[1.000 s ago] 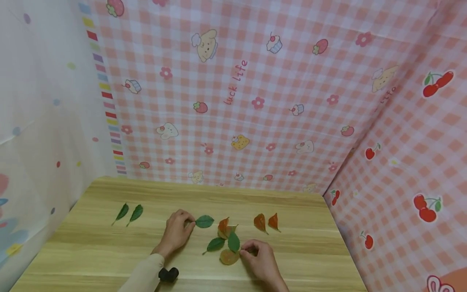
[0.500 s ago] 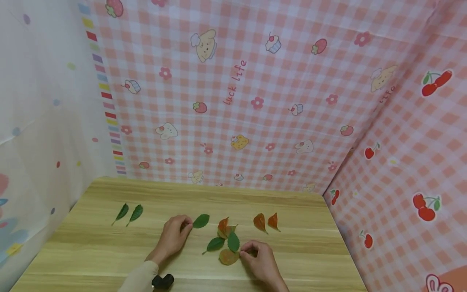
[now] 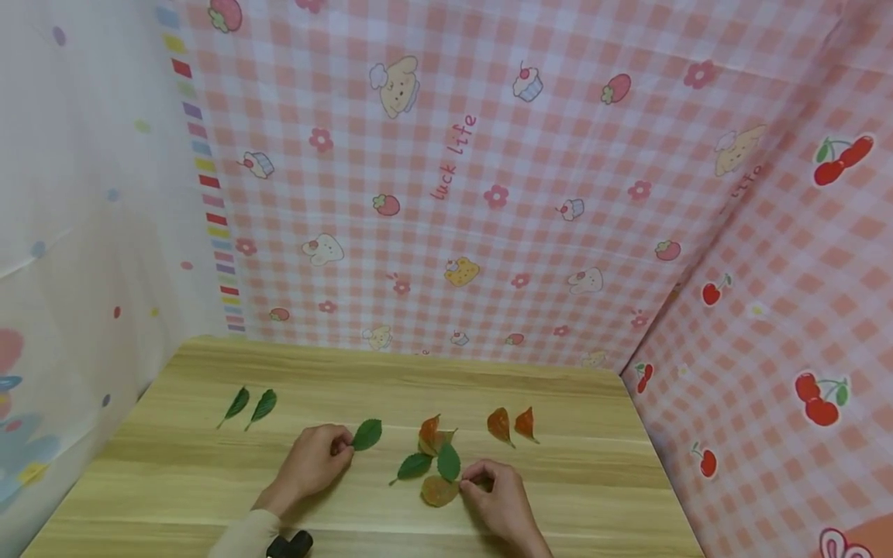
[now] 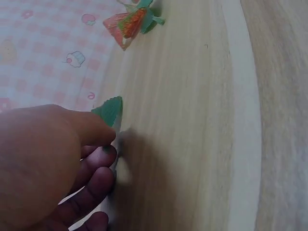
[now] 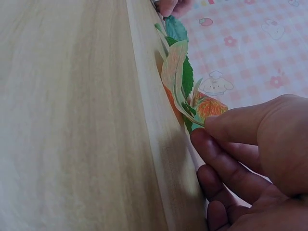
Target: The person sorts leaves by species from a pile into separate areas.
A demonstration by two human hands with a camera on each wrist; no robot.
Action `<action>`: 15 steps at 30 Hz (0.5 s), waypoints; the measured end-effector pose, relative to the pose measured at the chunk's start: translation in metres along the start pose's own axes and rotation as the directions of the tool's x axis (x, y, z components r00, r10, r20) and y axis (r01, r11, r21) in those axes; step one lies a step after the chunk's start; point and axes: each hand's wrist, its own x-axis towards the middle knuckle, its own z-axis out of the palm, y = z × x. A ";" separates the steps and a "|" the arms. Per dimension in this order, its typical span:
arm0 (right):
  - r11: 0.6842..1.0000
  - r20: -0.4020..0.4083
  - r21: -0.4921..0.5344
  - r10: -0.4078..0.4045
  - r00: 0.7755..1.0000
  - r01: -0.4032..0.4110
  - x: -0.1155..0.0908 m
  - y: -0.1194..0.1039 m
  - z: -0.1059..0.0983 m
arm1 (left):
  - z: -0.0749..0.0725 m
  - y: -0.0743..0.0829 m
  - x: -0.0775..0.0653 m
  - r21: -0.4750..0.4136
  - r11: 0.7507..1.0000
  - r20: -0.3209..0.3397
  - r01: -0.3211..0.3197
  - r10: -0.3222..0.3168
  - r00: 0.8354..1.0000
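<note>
Both hands busy, one leaf each. Left hand (image 3: 312,461) pinches a green leaf (image 3: 367,435) by its stem end, thumb against index; blade sticks out toward the pile, apart from it. Can't tell if that blade touches the table (image 3: 174,465). Right hand (image 3: 498,496) pinches the stem of a round brown leaf (image 3: 439,491), other fingers loosely bent below. Brown leaf sits at the near edge of the middle pile: an orange leaf (image 3: 429,430) at the far side, a slanted green leaf (image 3: 415,466) and an upright green leaf (image 3: 449,463) nearer. Where the brown leaf meets the upright one, overlap vs. plain contact is unclear.

Two dark green leaves (image 3: 263,406) lie side by side at far left; two reddish leaves (image 3: 498,424) lie at right, beyond the pile.

Read on the step: sorting leaves by colour, mid-job, with the mixed pile being split, greens left and reds right. If so, next move calls for left hand going further left to the green pair, setting down flat, then letting go. Right hand would need a gentle lift clear of the upright leaf, since a drag could shift it.
</note>
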 end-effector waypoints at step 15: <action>1.000 -0.024 -0.017 -0.018 1.000 0.018 0.000 0.004 0.002 | -0.034 -0.023 -0.018 -0.014 0.994 -0.167 0.108 -0.109 0.980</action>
